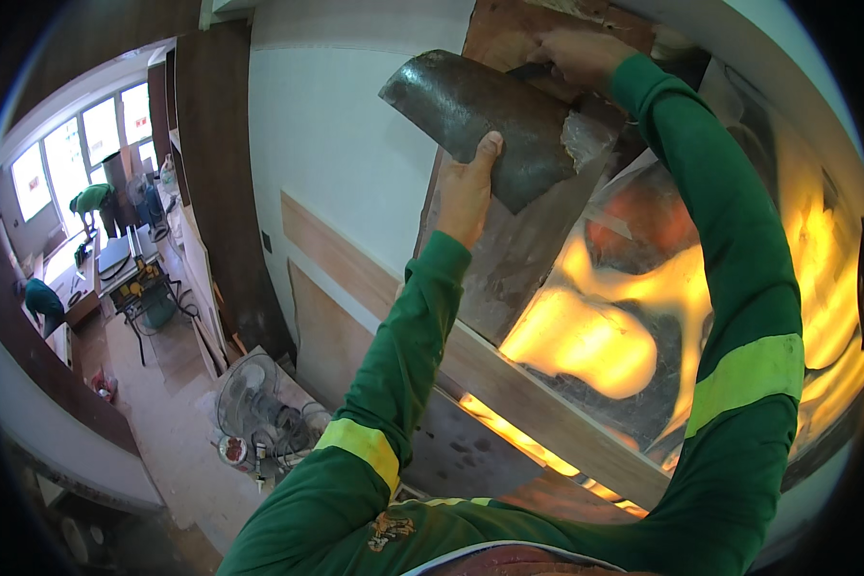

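Observation:
My left hand (470, 187) grips a dark, glossy, curved sheet (475, 106) with a ragged right end, thumb lying on its face. My right hand (576, 56) is higher, behind the sheet at the top of a brown board (504, 34); its fingers are bent and partly hidden, so what they hold is unclear. Below the sheet is a grayish-brown panel (509, 269). To its right a shiny, crumpled-looking surface (595, 336) shows bright yellow-orange light. A pale wooden strip (566, 413) crosses diagonally beneath it.
A white wall (336, 115) and dark doorway panel (211, 144) stand left. A fan (250, 394) sits low beside me. Through the opening are a saw table (139, 288), two co-workers (93, 200) in green bending over, and bright windows (101, 130).

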### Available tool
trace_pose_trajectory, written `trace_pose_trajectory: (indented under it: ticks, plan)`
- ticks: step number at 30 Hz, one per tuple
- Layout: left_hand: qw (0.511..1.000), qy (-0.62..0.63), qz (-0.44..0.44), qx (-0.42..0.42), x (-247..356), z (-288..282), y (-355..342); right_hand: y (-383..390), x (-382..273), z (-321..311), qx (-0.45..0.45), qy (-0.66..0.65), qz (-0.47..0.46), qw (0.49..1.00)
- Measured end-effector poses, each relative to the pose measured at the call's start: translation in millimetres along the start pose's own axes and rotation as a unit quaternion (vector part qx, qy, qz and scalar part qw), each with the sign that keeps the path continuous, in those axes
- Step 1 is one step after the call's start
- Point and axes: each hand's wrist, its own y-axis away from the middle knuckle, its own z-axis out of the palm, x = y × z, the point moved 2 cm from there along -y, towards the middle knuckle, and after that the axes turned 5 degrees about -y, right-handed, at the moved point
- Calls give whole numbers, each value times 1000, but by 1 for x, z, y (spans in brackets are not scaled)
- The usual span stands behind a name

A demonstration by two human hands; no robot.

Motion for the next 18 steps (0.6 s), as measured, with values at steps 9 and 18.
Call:
trace_pose_trajectory:
  ticks: [9, 18]
  plan:
    - [968, -221, 27, -111, 82, -14, -47, 23, -13, -19, -68, -36, 98, 992]
    - [470, -820, 319, -71, 202, 53, -228, 22, -14, 3, 50, 19, 51, 997]
